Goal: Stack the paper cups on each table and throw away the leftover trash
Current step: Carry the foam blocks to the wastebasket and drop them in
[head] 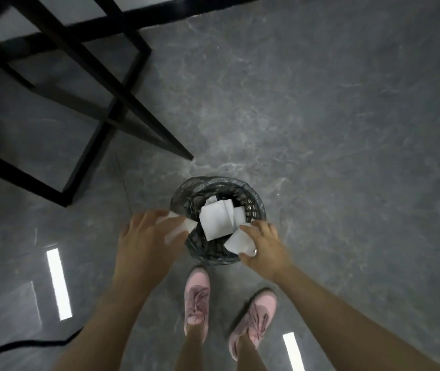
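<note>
Both hands were over the wastebasket [217,223], frame centre. Left hand [149,234] pinched a napkin [177,227]; right hand [263,243] pinched another paper piece [237,242]. Best let go w/ fingers directly above the opening, so nothing lands on the floor [334,135].

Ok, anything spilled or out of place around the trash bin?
Nothing stands out. White paper lies inside the mesh bin, the left hand and right hand each hold a white scrap over it, and none shows on the floor.

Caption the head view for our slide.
Both hands hold white napkins over a wire bin.
</note>
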